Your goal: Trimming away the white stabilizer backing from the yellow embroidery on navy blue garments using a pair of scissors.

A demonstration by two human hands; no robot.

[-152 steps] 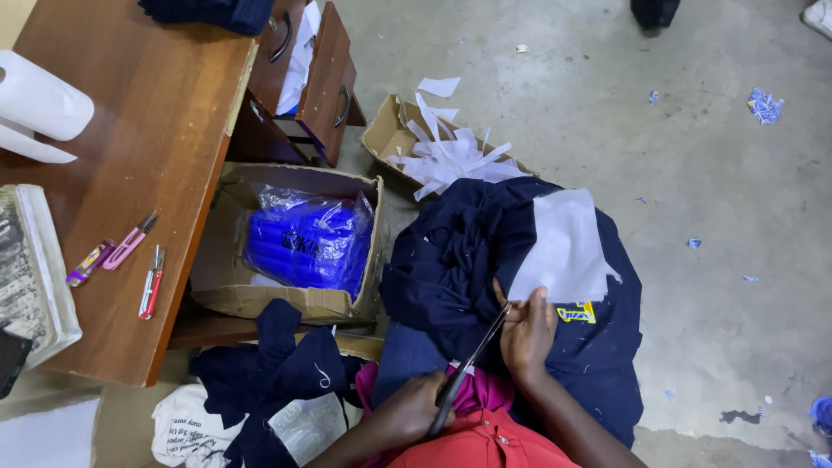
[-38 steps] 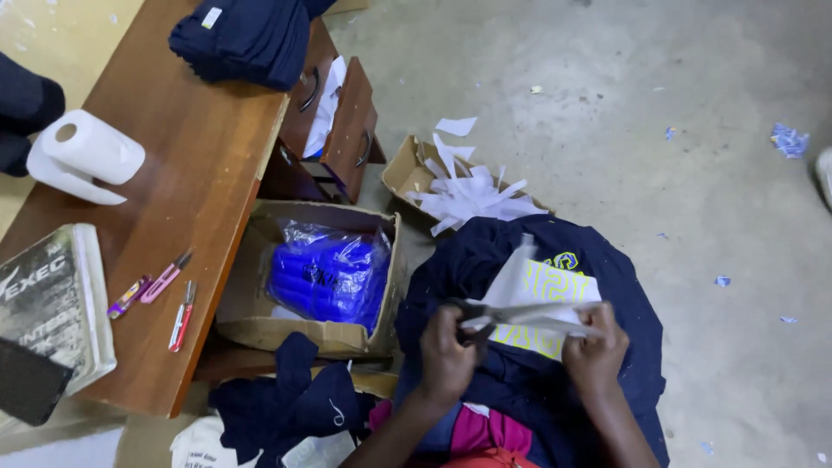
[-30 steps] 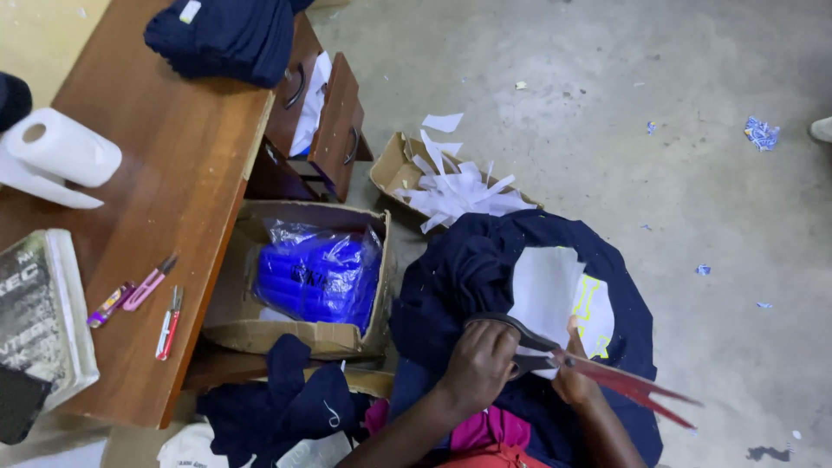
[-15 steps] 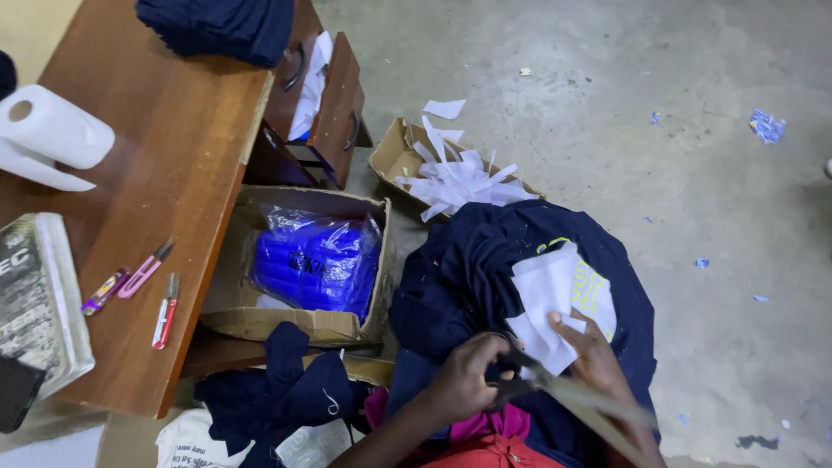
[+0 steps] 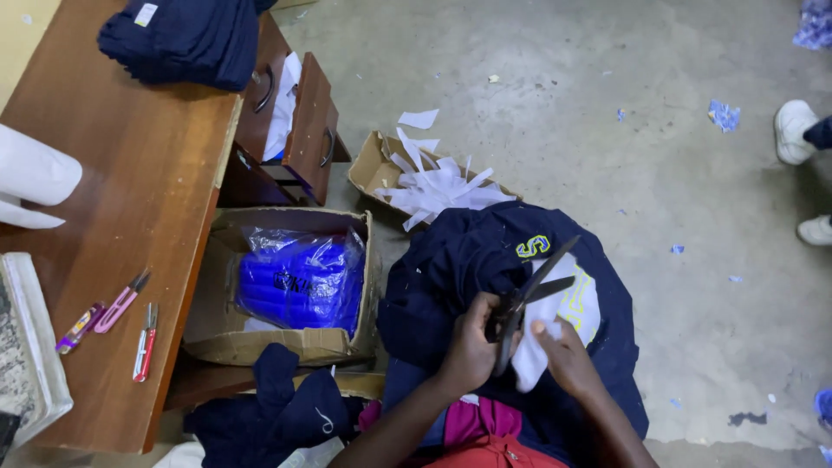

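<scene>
Lower centre: left hand (image 5: 472, 351) gripping black scissors (image 5: 524, 299), blades parted; right hand (image 5: 563, 355) pinching white backing paper (image 5: 555, 334). Risk: snipping navy garment (image 5: 451, 269) beneath, fingertips close.

A pair of black-handled metal scissors (image 5: 524, 299) is pointing up and to the right with its blades parted, its handles lying low and its tips high over a dark navy fabric garment (image 5: 468, 269). That garment is lying bunched in a rounded heap, showing yellow embroidered lettering. A white sheet of backing material (image 5: 563, 325) is lying on the garment, just under the blades, partly curled at its lower end.
</scene>
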